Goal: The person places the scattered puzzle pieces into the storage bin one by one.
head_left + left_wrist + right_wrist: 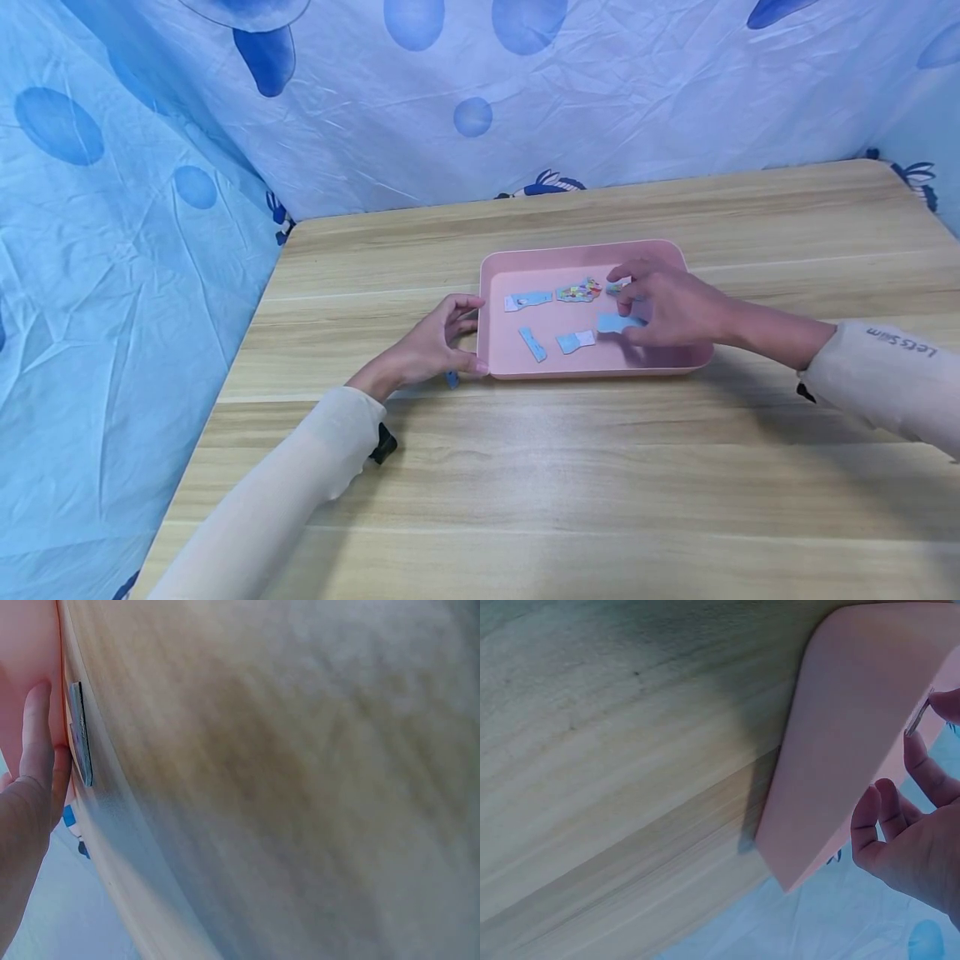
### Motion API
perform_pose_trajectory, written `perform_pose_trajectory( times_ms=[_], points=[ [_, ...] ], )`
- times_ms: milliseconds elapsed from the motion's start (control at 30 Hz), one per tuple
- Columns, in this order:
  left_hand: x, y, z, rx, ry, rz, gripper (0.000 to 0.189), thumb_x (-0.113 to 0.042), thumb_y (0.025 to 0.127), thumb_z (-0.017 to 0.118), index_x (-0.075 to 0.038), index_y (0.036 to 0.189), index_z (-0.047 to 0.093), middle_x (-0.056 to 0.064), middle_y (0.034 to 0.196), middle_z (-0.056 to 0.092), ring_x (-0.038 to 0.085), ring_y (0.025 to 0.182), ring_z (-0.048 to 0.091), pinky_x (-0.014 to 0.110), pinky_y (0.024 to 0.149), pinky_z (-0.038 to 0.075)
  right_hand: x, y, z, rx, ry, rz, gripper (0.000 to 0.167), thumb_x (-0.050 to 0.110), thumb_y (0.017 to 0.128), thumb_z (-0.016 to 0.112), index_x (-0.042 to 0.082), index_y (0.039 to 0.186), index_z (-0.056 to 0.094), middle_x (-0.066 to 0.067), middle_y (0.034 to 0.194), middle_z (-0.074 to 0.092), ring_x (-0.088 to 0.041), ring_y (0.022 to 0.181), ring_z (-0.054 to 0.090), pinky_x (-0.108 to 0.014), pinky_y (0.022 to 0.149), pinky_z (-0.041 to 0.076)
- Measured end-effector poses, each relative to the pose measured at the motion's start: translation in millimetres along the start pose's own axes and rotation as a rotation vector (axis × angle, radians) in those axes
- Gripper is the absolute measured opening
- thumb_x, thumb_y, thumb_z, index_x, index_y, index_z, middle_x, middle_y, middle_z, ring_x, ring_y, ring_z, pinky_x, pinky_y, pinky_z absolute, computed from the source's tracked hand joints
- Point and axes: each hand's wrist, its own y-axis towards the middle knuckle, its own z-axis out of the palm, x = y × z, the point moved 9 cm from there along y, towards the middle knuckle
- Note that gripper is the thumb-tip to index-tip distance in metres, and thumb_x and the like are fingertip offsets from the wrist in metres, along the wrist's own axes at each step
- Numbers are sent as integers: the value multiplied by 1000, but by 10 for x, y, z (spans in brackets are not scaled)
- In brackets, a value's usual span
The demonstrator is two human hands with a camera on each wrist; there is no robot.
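Observation:
A shallow pink tray (540, 368) lies on the table with several flat, irregular cardboard puzzle pieces in it. My left hand (431, 342) is at the tray's left end, thumb at the near corner and fingertips touching the wall. Close beside that hand, a blue puzzle piece (452, 379) lies on the table outside the tray. My right hand (678, 304) reaches over the tray's right part. Between thumb and index finger it pinches a light blue puzzle piece (615, 322), seen edge-on in the right wrist view. A multicoloured piece (579, 290) lies left of that hand, which partly covers another piece.
The other pieces in the tray include a long blue one (528, 301), a narrow one (532, 343) and a blue-and-white one (576, 341). A blue patterned curtain (360, 125) hangs behind and left of the wooden table (570, 483).

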Motion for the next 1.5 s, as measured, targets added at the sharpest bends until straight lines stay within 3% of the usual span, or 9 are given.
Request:
perform_pose_trajectory(
  times_ms=[367, 667, 1133, 1500],
  points=[
    [-7, -5, 0, 2, -6, 5, 88, -2, 72, 83, -14, 141, 32, 4, 148, 36, 17, 134, 40, 33, 113, 33, -47, -44, 83, 30, -41, 21, 15, 15, 68, 78, 20, 69, 64, -13, 123, 59, -29, 113, 48, -40, 86, 45],
    [13, 7, -3, -3, -5, -1, 88, -2, 71, 84, -14, 141, 33, 2, 146, 37, 16, 133, 40, 32, 112, 34, -49, -38, 123, 3, -96, -24, 13, 16, 67, 77, 18, 67, 64, -14, 120, 60, -31, 116, 50, -50, 104, 34],
    [-2, -3, 1, -1, 2, -3, 87, -4, 71, 84, -14, 141, 32, 2, 146, 37, 16, 134, 40, 31, 113, 33, -86, -42, 175, 20, -154, -42, 14, 17, 67, 76, 19, 68, 62, -17, 121, 59, -35, 112, 50, -51, 99, 35],
    [-9, -5, -1, -5, 2, -11, 89, -4, 70, 85, -14, 141, 32, 2, 147, 36, 16, 134, 40, 32, 112, 34, -102, -67, 164, 23, -100, -15, 16, 18, 70, 83, 17, 78, 69, -15, 123, 58, -34, 116, 47, -53, 100, 32]
  ],
)
